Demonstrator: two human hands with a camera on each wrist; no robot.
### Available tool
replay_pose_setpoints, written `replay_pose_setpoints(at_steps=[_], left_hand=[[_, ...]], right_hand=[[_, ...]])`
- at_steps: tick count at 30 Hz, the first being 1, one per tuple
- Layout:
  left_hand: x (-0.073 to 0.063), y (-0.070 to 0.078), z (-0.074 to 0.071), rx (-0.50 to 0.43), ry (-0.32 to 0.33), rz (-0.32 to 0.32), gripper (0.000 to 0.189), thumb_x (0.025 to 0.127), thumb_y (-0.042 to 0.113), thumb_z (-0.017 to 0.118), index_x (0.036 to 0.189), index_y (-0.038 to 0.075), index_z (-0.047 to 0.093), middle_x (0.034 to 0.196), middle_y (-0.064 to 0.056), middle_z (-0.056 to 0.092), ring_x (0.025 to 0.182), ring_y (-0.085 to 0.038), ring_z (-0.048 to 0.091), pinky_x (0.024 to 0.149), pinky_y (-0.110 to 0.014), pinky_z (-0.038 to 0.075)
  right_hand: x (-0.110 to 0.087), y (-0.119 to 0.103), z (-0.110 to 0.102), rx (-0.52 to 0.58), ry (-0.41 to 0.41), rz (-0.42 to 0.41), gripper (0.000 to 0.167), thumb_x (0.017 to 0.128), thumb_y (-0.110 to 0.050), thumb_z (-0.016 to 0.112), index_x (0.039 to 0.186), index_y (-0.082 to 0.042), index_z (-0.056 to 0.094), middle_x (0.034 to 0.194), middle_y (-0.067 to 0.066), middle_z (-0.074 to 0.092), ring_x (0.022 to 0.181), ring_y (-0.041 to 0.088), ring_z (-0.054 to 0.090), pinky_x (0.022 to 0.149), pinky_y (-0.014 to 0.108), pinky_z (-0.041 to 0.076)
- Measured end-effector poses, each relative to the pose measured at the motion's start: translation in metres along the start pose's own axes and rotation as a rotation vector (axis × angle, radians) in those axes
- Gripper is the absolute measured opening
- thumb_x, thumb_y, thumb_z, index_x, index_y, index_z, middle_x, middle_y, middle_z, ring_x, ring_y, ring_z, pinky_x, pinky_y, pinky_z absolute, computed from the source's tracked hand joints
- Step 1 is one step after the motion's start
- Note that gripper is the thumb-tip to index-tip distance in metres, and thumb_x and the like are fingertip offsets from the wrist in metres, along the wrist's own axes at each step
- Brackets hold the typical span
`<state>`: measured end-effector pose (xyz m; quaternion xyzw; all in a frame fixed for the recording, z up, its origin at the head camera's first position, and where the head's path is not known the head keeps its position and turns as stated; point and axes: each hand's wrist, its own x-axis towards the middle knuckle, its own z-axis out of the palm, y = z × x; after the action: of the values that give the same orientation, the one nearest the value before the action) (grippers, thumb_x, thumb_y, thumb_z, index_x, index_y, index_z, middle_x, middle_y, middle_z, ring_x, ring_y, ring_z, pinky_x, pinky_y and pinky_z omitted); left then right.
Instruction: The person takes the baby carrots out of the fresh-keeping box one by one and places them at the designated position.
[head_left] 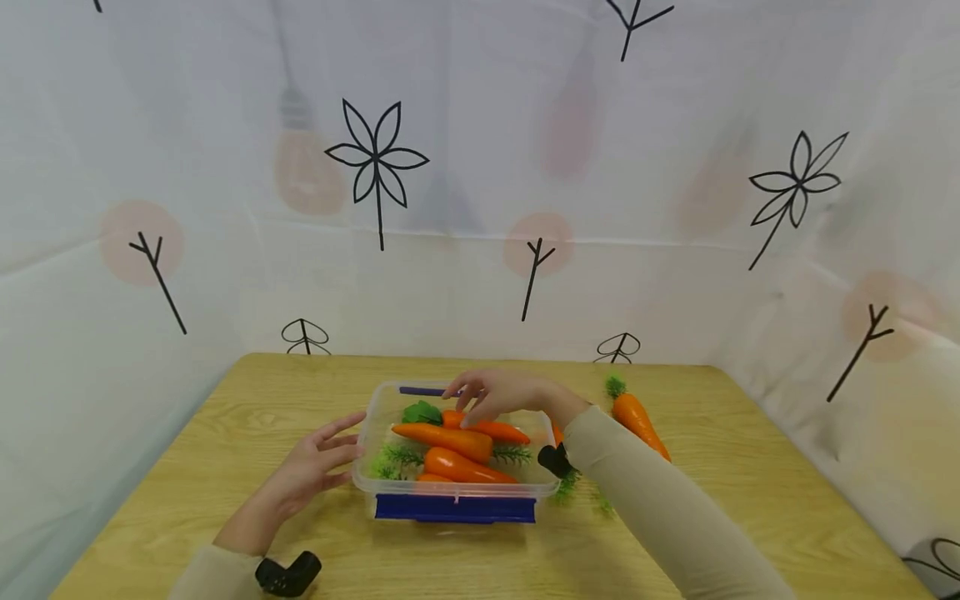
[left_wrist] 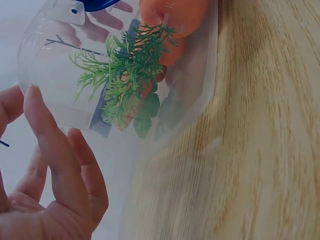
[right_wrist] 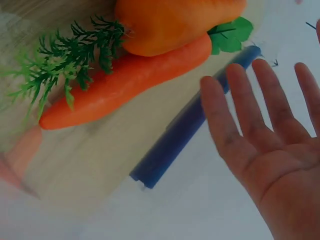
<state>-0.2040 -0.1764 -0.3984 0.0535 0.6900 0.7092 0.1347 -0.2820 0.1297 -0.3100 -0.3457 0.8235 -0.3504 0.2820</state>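
Reaching over a clear plastic container (head_left: 457,488) on a wood-grain desk (head_left: 285,383), apparently from above to clear the carrots (head_left: 442,440) heaped within its walls. Holding nothing in the right hand (head_left: 510,396), with fingers parted and lightly bent over the contents, near the rear blue latch (right_wrist: 180,132). Curving the left hand (head_left: 311,467) toward the container's left end, with fingers loosely extended and nothing gripped, perhaps to steady it; hard to tell whether touching or just short of contact. Showing at least 4 carrots inside, with 1 pointing tip-left between 2 pointing tip-right, probably to nest thick ends beside narrow ones. Showing also, at right on the desk, a loose carrot (head_left: 637,421) and 1 partly hidden carrot (head_left: 558,434) beside the container, likely within easy reach.
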Motion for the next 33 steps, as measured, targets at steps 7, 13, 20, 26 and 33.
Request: replay_pose_setpoints(at_steps=[7, 13, 20, 26, 33], left_hand=[[0.0, 0.0, -0.001, 0.0, 0.003, -0.002, 0.067, 0.089, 0.017, 0.064, 0.146, 0.008, 0.03, 0.138, -0.027, 0.035, 0.097, -0.018, 0.058, 0.073, -0.028, 0.05], [0.0, 0.0, -0.001, -0.003, 0.003, -0.002, 0.069, 0.088, 0.018, 0.065, 0.146, 0.008, 0.03, 0.139, -0.028, 0.034, 0.097, -0.019, 0.058, 0.073, -0.028, 0.05], [0.001, 0.0, -0.001, -0.006, -0.001, 0.003, 0.069, 0.087, 0.018, 0.067, 0.146, 0.008, 0.031, 0.138, -0.027, 0.035, 0.098, -0.021, 0.057, 0.073, -0.029, 0.05], [0.001, 0.001, -0.001, -0.008, -0.009, 0.002, 0.069, 0.088, 0.018, 0.065, 0.146, 0.008, 0.03, 0.139, -0.027, 0.035, 0.097, -0.019, 0.058, 0.073, -0.028, 0.051], [0.001, 0.002, -0.002, -0.004, -0.01, 0.001, 0.07, 0.087, 0.018, 0.066, 0.146, 0.008, 0.03, 0.137, -0.026, 0.038, 0.096, -0.019, 0.058, 0.072, -0.029, 0.051]], right_hand=[[0.02, 0.004, 0.008, -0.13, -0.083, 0.193, 0.047, 0.084, -0.003, 0.067, 0.127, -0.016, 0.054, 0.124, 0.008, 0.052, 0.107, 0.022, 0.052, 0.077, 0.036, 0.049], [0.027, 0.009, 0.015, -0.156, -0.1, 0.229, 0.055, 0.076, 0.006, 0.071, 0.123, -0.02, 0.057, 0.123, 0.006, 0.05, 0.11, 0.024, 0.048, 0.077, 0.032, 0.049], [0.029, 0.01, 0.015, -0.139, -0.114, 0.24, 0.06, 0.074, 0.005, 0.074, 0.126, -0.017, 0.054, 0.117, 0.004, 0.052, 0.108, 0.023, 0.048, 0.085, 0.036, 0.048], [0.03, 0.012, 0.015, -0.111, -0.116, 0.243, 0.061, 0.074, 0.005, 0.074, 0.127, -0.017, 0.054, 0.121, 0.005, 0.051, 0.112, 0.023, 0.047, 0.087, 0.036, 0.048], [0.03, 0.008, 0.013, -0.085, -0.147, 0.271, 0.061, 0.074, 0.002, 0.072, 0.128, -0.018, 0.052, 0.111, 0.008, 0.052, 0.073, 0.017, 0.05, 0.059, 0.031, 0.046]])
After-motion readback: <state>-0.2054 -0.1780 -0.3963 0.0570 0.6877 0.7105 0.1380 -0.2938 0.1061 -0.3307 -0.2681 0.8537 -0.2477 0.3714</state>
